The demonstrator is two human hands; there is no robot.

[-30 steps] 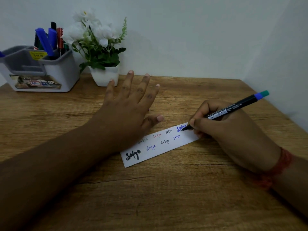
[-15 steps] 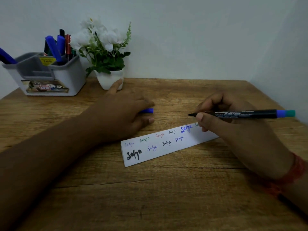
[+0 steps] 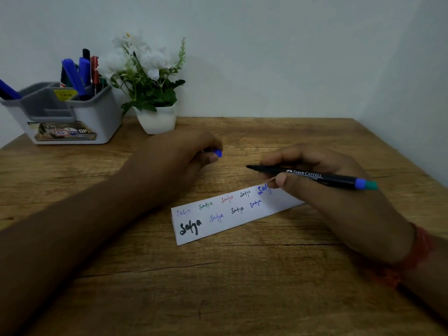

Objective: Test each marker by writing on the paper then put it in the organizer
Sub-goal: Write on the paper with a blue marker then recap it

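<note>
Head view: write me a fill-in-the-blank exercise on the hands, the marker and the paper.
1. The right hand holds the marker with its tip pointing toward the ____ hand.
2. The left hand grips a small ____ cap.
3. The paper strip lies flat on the ____ table.
4. The organizer stands beside a white pot of ____.

Missing words: left; blue; wooden; flowers

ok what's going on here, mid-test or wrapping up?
Wrapping up one marker, it looks like. The right hand holds an uncapped black marker, tip lifted off the paper strip, which carries several written samples. The left hand pinches a blue cap, likely that marker's. The grey organizer at back left already holds several markers, beside a potted white plant.
</note>
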